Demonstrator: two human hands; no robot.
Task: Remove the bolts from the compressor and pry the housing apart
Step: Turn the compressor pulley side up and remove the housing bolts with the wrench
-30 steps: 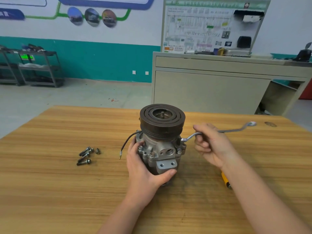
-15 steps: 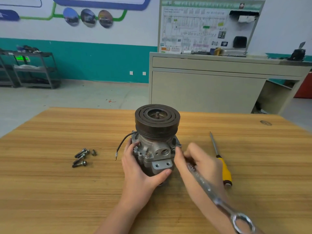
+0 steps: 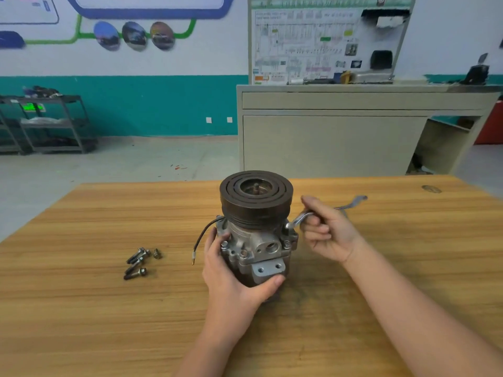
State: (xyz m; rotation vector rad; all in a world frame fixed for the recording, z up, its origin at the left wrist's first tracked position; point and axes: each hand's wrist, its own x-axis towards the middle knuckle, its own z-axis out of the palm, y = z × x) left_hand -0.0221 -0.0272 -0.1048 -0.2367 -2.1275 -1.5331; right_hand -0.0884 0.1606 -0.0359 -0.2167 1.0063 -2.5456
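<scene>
The compressor (image 3: 255, 229) stands upright on the wooden table (image 3: 109, 308), its dark pulley on top and its silver housing below. My left hand (image 3: 231, 281) grips the lower housing from the near left, thumb under the mounting tab. My right hand (image 3: 326, 232) holds a bent metal wrench (image 3: 351, 204) whose near end sits at a bolt on the housing's right flange. Bolt heads show on the flange at the front. Several removed bolts (image 3: 138, 262) lie loose on the table to the left. A black wire (image 3: 202, 238) hangs from the compressor's left side.
A beige cabinet (image 3: 340, 137) with a wiring display board stands beyond the table's far edge. Metal shelves (image 3: 51, 123) stand against the teal wall at the far left. A dark knot (image 3: 431, 189) marks the table's far right.
Half a second ago my right hand was at the housing's front with the wrench pointing toward me. Now the wrench is back on the right flange, its handle pointing away right. The yellow-handled screwdriver is hidden.
</scene>
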